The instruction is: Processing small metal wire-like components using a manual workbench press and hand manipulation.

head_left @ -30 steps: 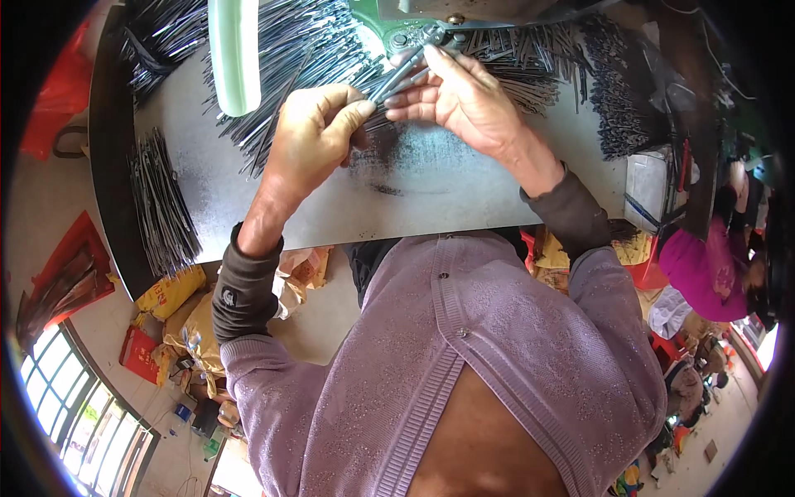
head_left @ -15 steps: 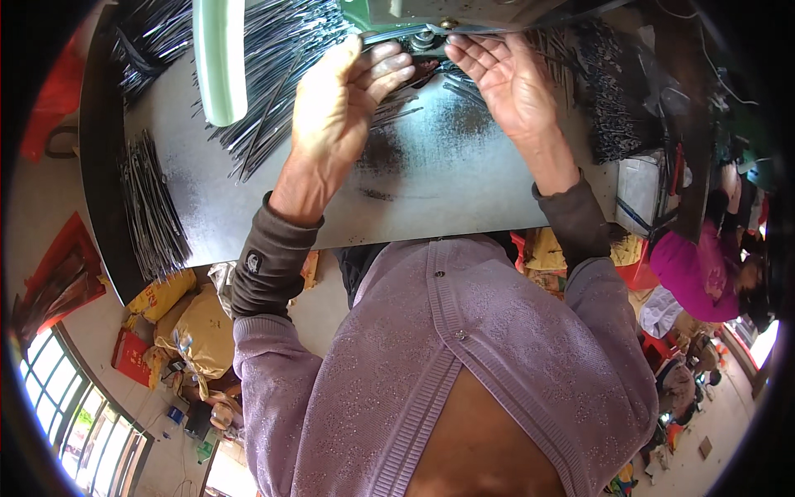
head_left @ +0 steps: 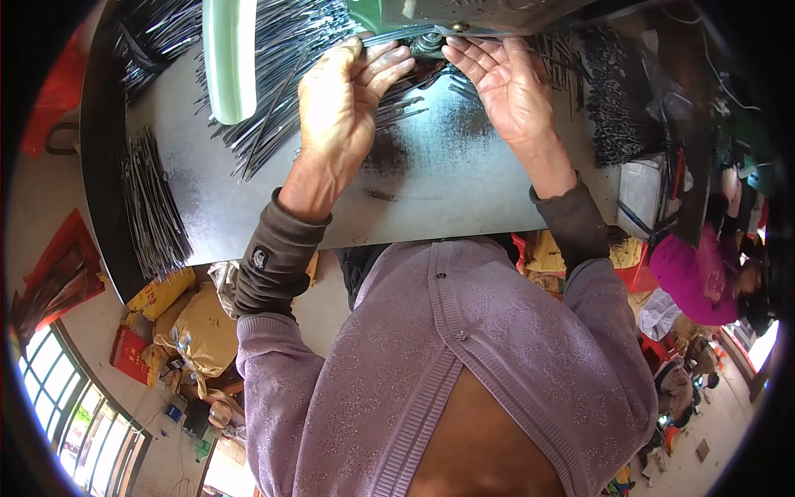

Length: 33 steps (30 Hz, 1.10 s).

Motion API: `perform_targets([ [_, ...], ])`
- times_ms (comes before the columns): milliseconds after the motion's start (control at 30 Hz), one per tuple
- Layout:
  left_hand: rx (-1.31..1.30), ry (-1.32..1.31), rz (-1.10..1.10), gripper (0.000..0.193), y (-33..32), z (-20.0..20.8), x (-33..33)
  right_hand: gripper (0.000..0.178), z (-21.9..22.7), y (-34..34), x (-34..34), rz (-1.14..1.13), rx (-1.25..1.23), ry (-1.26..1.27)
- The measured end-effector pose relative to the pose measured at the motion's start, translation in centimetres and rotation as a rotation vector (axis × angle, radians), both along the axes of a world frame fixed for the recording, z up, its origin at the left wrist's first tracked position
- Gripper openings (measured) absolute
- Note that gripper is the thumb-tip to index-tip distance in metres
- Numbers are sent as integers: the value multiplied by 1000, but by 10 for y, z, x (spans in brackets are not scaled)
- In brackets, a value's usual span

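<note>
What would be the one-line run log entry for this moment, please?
left hand: on thin metal rods | right hand: open, palm up | both at green machine | metal table

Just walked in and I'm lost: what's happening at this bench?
A person in a purple cardigan works at a grey metal table strewn with thin dark metal rods. The left hand grips a few rods and feeds them toward a green machine at the table's far edge. The right hand is open, palm up, beside it.
</note>
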<state>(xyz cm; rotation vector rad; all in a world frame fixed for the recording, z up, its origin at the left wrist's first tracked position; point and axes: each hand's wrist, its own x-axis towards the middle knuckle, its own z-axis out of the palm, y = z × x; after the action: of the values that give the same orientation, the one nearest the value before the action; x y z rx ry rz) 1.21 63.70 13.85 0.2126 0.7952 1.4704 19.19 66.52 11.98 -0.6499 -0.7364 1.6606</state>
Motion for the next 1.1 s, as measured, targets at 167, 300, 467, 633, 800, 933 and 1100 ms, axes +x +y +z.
perform_targets([
  [167, 15, -12, 20, 17, 1, 0, 3, 38, 1, -3, 0, -32, -38, -34],
  [300, -13, 8, 19, 20, 2, -1, -2, 36, -2, -2, 0, -21, -70, -15],
  [467, 89, 56, -67, 23, 5, -2, -6, 32, -20, 1, 5, 0, -101, 160],
  [633, -45, 26, -118, 16, 14, -6, -17, 36, 7, -21, 30, 124, -127, -259],
  [800, 102, 79, -190, 14, 12, -7, -27, 23, 35, -27, 95, 74, 102, -1097],
  [933, 207, 127, -363, 19, -1, -6, -11, 13, 49, -8, 138, -450, 609, -1912],
  [1100, 56, 177, -441, 21, -23, 10, 23, 11, 55, 15, 132, -391, 834, -2100],
])
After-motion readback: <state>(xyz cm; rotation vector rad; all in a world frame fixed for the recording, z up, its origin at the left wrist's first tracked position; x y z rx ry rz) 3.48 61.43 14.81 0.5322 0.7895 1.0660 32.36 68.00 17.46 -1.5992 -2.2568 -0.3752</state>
